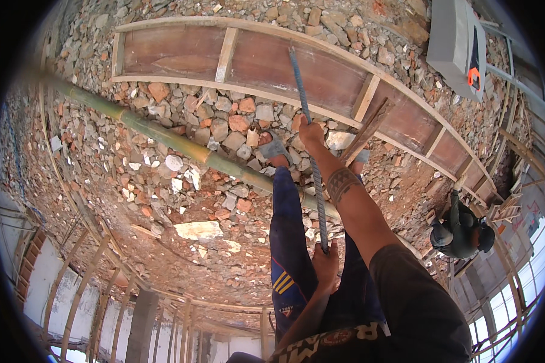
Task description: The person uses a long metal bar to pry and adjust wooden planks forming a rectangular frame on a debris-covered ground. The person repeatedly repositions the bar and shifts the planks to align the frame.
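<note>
A ribbed steel bar (318, 199) runs lengthwise between my hands. My right hand (312, 134), on the outstretched arm, is closed around its middle. My left hand (326, 265) is wrapped round the near end, close in front of my thighs. The bar's far end reaches over a long curved wooden formwork panel (175, 51) with crosspieces; whether it touches the panel I cannot tell. Beside my right forearm, a narrow wooden board (367, 130) slants up against the panel's near edge.
A thick bamboo pole (181, 144) crosses from far left toward my legs. Broken brick and stone rubble (224, 124) covers the ground. At the far right, an orange-handled saw (474, 78) lies against a grey block (448, 42). A person (463, 233) crouches at the panel's right end.
</note>
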The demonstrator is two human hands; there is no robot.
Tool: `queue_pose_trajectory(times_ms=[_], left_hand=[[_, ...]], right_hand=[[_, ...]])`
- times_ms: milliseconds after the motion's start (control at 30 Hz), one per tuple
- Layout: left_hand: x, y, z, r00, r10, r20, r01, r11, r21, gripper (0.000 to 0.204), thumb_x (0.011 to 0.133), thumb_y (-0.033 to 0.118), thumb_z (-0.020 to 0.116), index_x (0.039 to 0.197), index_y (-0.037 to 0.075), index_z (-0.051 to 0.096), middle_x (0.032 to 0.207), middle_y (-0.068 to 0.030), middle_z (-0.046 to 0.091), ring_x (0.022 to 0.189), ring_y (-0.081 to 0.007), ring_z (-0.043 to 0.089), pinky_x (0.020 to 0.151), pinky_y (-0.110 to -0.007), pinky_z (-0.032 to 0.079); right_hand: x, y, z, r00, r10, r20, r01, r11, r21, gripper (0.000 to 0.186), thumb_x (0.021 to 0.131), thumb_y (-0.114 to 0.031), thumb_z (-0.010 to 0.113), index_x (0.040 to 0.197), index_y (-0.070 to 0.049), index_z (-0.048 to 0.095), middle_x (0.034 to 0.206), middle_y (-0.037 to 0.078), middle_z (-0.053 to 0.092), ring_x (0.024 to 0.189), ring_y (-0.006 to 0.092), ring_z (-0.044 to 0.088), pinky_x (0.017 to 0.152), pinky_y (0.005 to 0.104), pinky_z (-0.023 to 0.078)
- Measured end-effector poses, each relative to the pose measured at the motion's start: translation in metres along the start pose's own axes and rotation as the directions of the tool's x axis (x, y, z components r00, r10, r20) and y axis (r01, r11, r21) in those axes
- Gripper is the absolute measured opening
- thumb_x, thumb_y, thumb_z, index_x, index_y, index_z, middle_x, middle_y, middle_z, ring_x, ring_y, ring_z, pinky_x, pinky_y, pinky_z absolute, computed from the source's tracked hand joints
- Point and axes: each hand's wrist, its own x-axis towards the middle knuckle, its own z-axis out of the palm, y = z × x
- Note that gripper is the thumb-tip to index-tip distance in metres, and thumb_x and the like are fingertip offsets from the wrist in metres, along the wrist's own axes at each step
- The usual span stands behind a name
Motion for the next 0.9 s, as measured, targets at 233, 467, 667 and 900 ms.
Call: queue_pose_trajectory(times_ms=[233,467,667,900], left_hand=[[0.026,0.005,-0.007,0.996,-0.079,-0.038,0.079,0.997,-0.002,0.050,0.094,0.029,0.064,0.057,-0.003,0.054,0.047,-0.0092,0.054,0.044,-0.0177,0.057,0.045,-0.036,0.041],[-0.018,0.039,0.057,0.999,0.035,0.041,-0.022,0.959,-0.283,0.046,0.095,0.029,0.063,0.062,-0.002,0.055,0.047,-0.0068,0.049,0.043,-0.0153,0.045,0.046,-0.038,0.035],[-0.052,0.095,0.047,0.895,-0.147,0.422,0.356,0.805,-0.474,0.036,0.093,0.033,0.068,0.073,0.007,0.054,0.053,0.0025,0.048,0.039,-0.0056,0.044,0.036,-0.025,0.032],[-0.020,0.064,-0.084,0.951,-0.219,0.217,0.276,0.920,-0.280,0.031,0.094,0.025,0.066,0.071,0.008,0.052,0.052,0.0032,0.044,0.038,-0.0045,0.038,0.035,-0.024,0.025]], right_hand=[[-0.012,-0.007,0.008,0.997,-0.025,-0.071,0.023,0.999,-0.037,0.073,0.097,-0.060,0.038,0.109,0.005,0.067,0.111,0.031,0.065,0.108,0.0439,0.063,0.092,0.0516,0.051],[0.028,0.017,-0.042,0.990,0.001,0.144,-0.013,0.996,0.087,0.066,0.096,-0.062,0.044,0.087,0.001,0.062,0.076,0.015,0.060,0.060,0.0261,0.055,0.052,0.0409,0.044],[-0.004,-0.017,-0.083,0.900,0.034,0.434,-0.221,0.894,0.389,0.063,0.092,-0.069,0.047,0.068,-0.011,0.039,0.060,-0.002,0.033,0.042,0.0095,0.024,0.037,0.0279,0.021],[-0.053,-0.041,-0.022,0.905,0.091,0.416,-0.358,0.690,0.629,0.060,0.096,-0.062,0.048,0.063,-0.016,0.030,0.055,-0.004,0.026,0.042,0.0096,0.023,0.039,0.0274,0.021]])
